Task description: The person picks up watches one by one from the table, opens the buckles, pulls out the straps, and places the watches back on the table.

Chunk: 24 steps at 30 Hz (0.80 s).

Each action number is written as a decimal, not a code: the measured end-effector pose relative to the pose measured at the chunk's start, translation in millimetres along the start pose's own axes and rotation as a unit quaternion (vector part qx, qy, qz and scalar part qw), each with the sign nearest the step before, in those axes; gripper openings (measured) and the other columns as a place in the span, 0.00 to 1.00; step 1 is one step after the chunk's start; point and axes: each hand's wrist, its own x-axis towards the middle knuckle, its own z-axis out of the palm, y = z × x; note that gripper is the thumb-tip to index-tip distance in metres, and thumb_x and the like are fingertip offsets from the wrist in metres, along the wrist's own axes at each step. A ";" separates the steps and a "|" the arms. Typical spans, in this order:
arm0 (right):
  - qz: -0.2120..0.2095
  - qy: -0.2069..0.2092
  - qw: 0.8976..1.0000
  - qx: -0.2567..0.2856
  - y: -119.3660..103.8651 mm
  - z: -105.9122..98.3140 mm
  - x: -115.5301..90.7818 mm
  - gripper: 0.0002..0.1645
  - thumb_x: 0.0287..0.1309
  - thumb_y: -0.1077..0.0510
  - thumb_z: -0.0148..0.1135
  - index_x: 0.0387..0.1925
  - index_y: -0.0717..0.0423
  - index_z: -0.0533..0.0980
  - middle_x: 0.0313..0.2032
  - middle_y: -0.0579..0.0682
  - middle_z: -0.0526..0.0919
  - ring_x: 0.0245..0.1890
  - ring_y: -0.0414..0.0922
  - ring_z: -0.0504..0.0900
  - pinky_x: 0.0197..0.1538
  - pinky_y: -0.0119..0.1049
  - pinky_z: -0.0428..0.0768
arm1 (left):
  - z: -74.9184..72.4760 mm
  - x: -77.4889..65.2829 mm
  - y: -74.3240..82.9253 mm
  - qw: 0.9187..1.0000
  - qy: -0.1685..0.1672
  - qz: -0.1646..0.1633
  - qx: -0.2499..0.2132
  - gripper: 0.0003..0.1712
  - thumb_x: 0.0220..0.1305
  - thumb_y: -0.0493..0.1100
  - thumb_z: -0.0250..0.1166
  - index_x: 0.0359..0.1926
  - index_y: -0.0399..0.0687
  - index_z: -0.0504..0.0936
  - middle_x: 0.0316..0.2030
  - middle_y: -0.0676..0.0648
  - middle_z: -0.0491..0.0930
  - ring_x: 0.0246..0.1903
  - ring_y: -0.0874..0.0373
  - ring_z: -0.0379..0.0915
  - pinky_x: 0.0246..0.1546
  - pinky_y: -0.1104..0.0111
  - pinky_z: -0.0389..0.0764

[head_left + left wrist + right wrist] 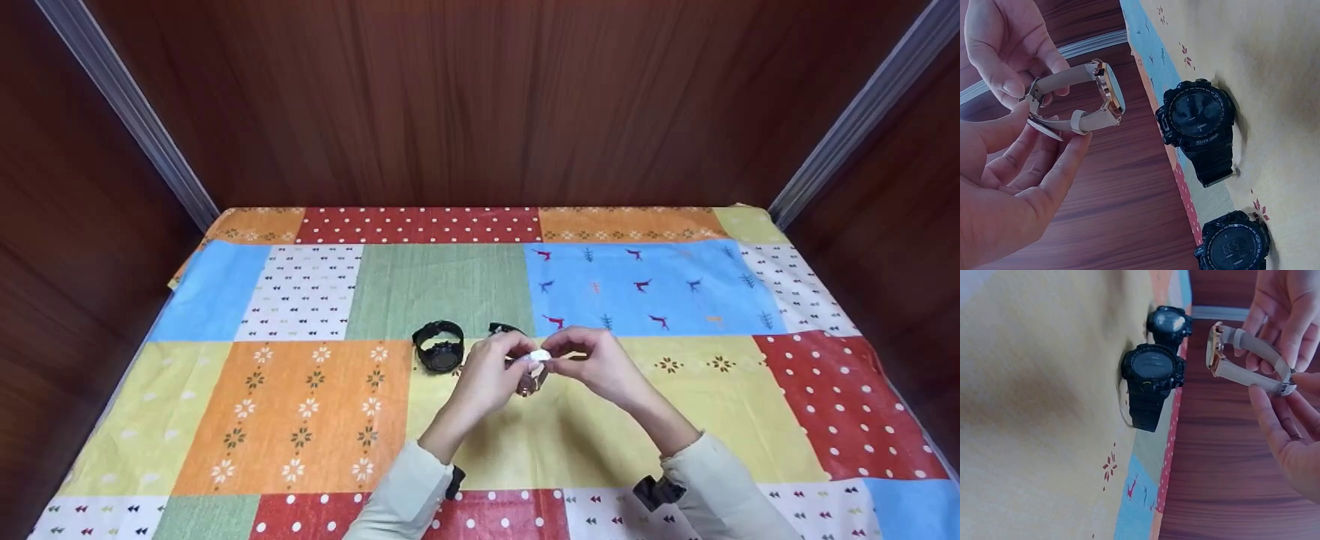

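Observation:
Held up over the table is a wristwatch with a pale strap and a rose-gold coloured case. The strap forms a loop, its two ends meeting at the buckle. My left hand pinches the strap near the buckle, its thumb on top in the left wrist view. From the other side, my right hand pinches the strap at the buckle with thumb and fingertips. Fingers partly hide the buckle, so how far it is fastened cannot be told.
Two black sport watches lie on the table beyond and left of my hands: one watch in full view, the other watch partly behind my left hand. A patchwork-patterned tablecloth covers the table. Brown wood panels enclose the back and sides.

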 end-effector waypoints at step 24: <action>-0.005 0.005 1.000 0.002 -2.1 2.5 1.4 0.09 0.48 0.70 0.64 0.35 0.69 0.79 0.35 0.59 0.80 0.38 0.50 0.79 0.40 0.33 0.79 | -3.9 -0.1 -0.8 1.000 -0.013 -0.007 -0.002 0.02 0.57 0.37 0.63 0.33 0.45 0.79 0.30 0.52 0.76 0.32 0.57 0.74 0.34 0.69 0.74</action>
